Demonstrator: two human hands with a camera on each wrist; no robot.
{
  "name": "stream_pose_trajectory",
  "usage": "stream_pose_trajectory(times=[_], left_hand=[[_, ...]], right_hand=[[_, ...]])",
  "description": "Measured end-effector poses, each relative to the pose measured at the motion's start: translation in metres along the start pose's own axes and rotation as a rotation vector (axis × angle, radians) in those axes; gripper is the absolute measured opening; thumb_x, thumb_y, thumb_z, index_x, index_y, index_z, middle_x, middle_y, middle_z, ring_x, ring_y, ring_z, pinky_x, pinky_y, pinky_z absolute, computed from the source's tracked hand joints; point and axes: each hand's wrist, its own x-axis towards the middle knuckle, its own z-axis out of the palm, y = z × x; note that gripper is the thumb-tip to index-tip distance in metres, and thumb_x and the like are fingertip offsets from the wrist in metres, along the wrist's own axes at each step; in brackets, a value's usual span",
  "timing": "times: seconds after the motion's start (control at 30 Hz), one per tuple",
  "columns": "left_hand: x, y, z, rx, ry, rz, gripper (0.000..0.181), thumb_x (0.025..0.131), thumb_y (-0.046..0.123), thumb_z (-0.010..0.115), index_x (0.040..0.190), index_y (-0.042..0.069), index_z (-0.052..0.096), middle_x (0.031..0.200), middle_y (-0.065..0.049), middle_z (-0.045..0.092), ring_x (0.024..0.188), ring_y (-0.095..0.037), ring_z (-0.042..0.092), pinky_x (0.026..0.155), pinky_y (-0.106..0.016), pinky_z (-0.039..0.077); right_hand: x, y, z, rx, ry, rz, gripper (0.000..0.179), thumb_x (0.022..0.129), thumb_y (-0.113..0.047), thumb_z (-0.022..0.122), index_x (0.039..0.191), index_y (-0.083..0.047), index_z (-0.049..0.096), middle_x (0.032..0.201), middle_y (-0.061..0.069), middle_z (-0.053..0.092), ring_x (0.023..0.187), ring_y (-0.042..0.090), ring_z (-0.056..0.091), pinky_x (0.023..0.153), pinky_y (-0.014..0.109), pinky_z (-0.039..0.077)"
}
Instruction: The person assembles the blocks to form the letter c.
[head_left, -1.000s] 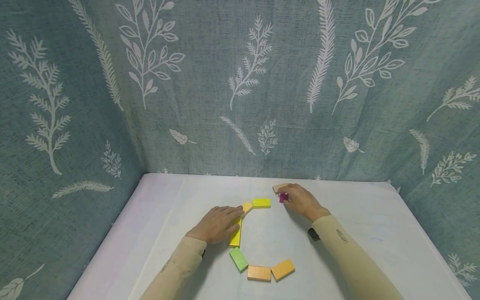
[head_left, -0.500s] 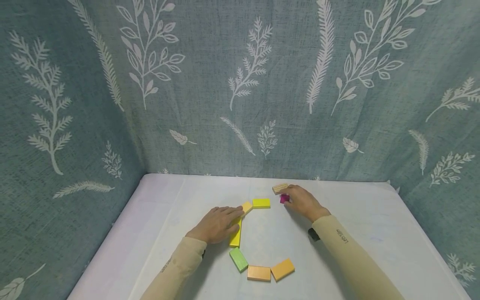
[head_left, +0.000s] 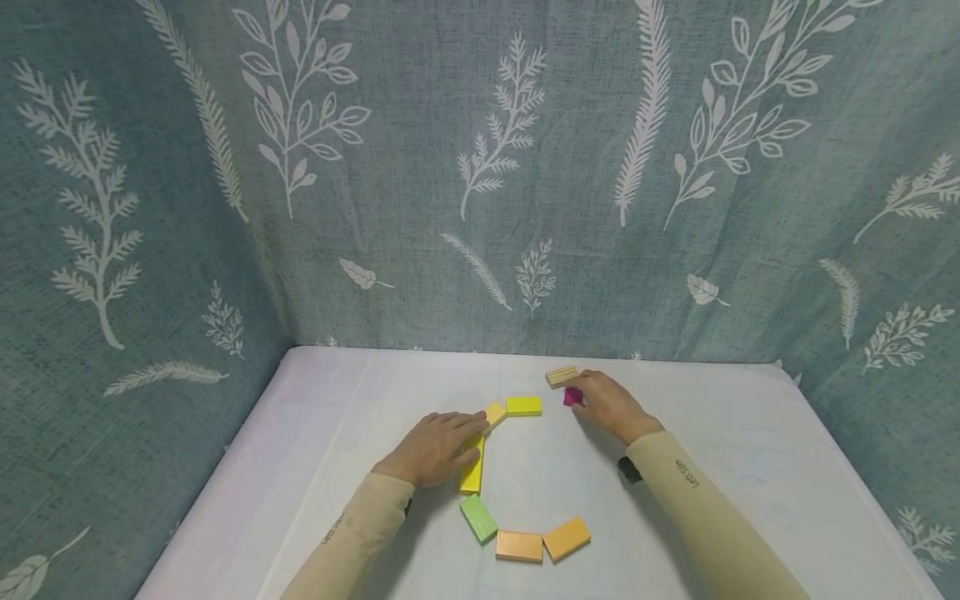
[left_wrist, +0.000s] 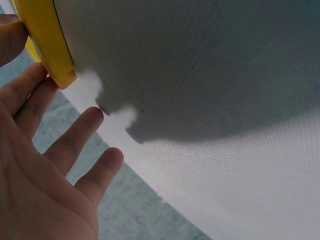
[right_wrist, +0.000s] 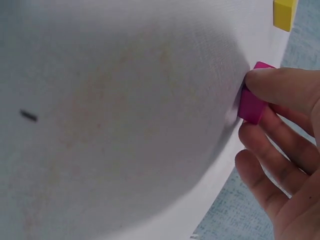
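My left hand (head_left: pixel 435 450) lies over the upper part of a long yellow block (head_left: pixel 471 477). Its fingers are mostly straight, reaching to a peach block (head_left: pixel 495 416); in the left wrist view, thumb and two fingertips touch the yellow block (left_wrist: pixel 47 40) and the other fingers are spread. My right hand (head_left: pixel 609 406) pinches a small magenta block (head_left: pixel 572 397) between thumb and fingers. In the right wrist view the thumb lies across the magenta block (right_wrist: pixel 251 106), covering its middle. Just beyond that hand's fingertips is a ridged pale wooden block (head_left: pixel 561 377).
A bright yellow block (head_left: pixel 523 407) lies between the peach and magenta blocks. Nearer me, a green block (head_left: pixel 477 519) and two orange blocks, one level (head_left: pixel 518 547) and one tilted (head_left: pixel 566 538), continue a curve on the white table (head_left: pixel 375 379). Patterned curtains (head_left: pixel 420 167) surround the table.
The magenta block has turned and shifted slightly right in my right hand, a little away from the bright yellow block. My left hand stays in place.
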Motion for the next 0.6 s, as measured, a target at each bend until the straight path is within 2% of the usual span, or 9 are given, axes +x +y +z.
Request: stream_pose_trajectory(times=[0.23,0.43,0.6], left_hand=[[0.001,0.0,0.0,-0.004,-0.011,-0.007,0.046,0.105,0.035,0.054,0.148,0.019,0.053,0.155,-0.001,0.048,0.139,-0.026,0.047,0.114,-0.052,0.038],[0.001,0.002,-0.002,-0.005,-0.01,-0.014,0.045,0.105,0.035,0.054,0.147,0.019,0.054,0.154,-0.001,0.049,0.139,-0.026,0.047,0.114,-0.053,0.038],[0.001,0.002,-0.002,-0.006,-0.009,-0.017,0.045,0.105,0.034,0.054,0.147,0.018,0.054,0.154,-0.001,0.049,0.139,-0.026,0.048,0.114,-0.052,0.038]], right_hand=[[-0.005,-0.001,-0.005,0.039,0.02,0.003,0.035,0.087,-0.009,0.079,0.122,-0.007,0.072,0.102,0.006,0.068,0.088,0.018,0.06,0.09,0.043,0.057],[-0.012,-0.003,-0.008,0.082,0.078,-0.002,0.038,0.088,-0.008,0.077,0.125,-0.006,0.07,0.111,0.011,0.069,0.097,0.024,0.063,0.091,0.045,0.055],[-0.021,-0.007,-0.011,0.1,0.119,-0.03,0.038,0.088,-0.009,0.078,0.125,-0.005,0.07,0.11,0.011,0.07,0.102,0.028,0.065,0.093,0.047,0.055]])
